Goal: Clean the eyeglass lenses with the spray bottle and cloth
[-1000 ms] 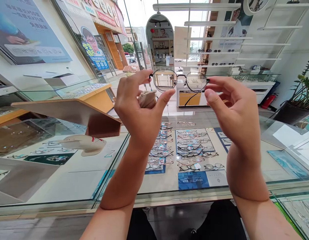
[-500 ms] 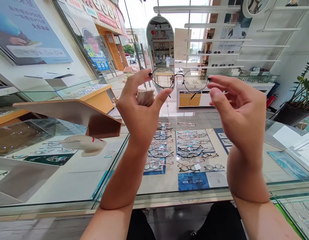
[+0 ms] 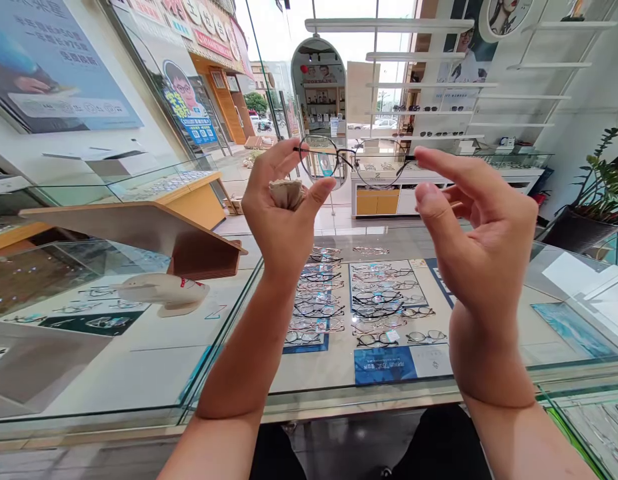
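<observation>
A pair of thin, dark-rimmed round eyeglasses (image 3: pixel 347 159) is held up in front of me between both hands, slightly tilted. My left hand (image 3: pixel 283 207) grips its left side at the fingertips, with the thumb close under the left lens. A crumpled beige cloth (image 3: pixel 287 194) is tucked inside that same hand. At the other side, the index fingertip of my right hand (image 3: pixel 481 220) meets the dark end piece of the frame. The right thumb stands apart below, and the other right fingers are curled and partly hidden.
Beneath my hands a glass display counter (image 3: pixel 313 393) holds rows of eyeglass frames (image 3: pixel 379 303). A brown wooden stand (image 3: pixel 203 253) and a beige hand-shaped holder (image 3: pixel 163 291) are at left. Behind stand an oval mirror (image 3: pixel 319 87) and wall shelves (image 3: pixel 433 85); a potted plant (image 3: pixel 603 180) is at right.
The eyeglasses have shifted slightly left and turned a little, their right side now drawn in. My right thumb and index finger are farther apart. The cloth stays in my left hand.
</observation>
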`<state>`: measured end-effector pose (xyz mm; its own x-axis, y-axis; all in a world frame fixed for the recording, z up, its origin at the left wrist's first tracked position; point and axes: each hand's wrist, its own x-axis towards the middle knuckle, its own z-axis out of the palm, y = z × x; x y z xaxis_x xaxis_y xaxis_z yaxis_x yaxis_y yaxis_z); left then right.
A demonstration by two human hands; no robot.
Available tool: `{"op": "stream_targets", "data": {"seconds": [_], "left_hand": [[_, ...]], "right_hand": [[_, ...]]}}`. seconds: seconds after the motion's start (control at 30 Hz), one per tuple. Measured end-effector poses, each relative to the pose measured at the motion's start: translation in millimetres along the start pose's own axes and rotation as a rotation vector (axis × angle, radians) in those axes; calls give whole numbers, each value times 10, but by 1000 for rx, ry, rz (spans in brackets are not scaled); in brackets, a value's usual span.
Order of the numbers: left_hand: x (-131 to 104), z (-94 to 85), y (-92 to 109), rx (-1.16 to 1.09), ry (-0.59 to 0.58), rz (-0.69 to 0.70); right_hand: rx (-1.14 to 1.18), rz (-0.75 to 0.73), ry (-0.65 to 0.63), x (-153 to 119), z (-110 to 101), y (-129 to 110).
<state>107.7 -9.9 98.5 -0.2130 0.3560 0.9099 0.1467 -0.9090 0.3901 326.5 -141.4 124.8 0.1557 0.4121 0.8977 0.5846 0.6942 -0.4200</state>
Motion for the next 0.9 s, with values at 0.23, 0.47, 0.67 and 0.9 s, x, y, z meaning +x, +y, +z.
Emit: {"op": "stream_targets", "data": {"seconds": [0.23, 0.47, 0.67, 0.9], "left_hand": [[-63, 117, 77, 169, 134, 110], [-87, 152, 88, 186, 182, 133], [-137, 112, 205, 240, 192, 188], [-157, 105, 373, 341, 262, 315]], "right_hand": [[-9, -1, -13, -4, 27, 79], [-49, -36, 3, 7, 35, 103], [49, 40, -3, 70, 116, 270], [91, 33, 6, 118, 189, 367]]}}
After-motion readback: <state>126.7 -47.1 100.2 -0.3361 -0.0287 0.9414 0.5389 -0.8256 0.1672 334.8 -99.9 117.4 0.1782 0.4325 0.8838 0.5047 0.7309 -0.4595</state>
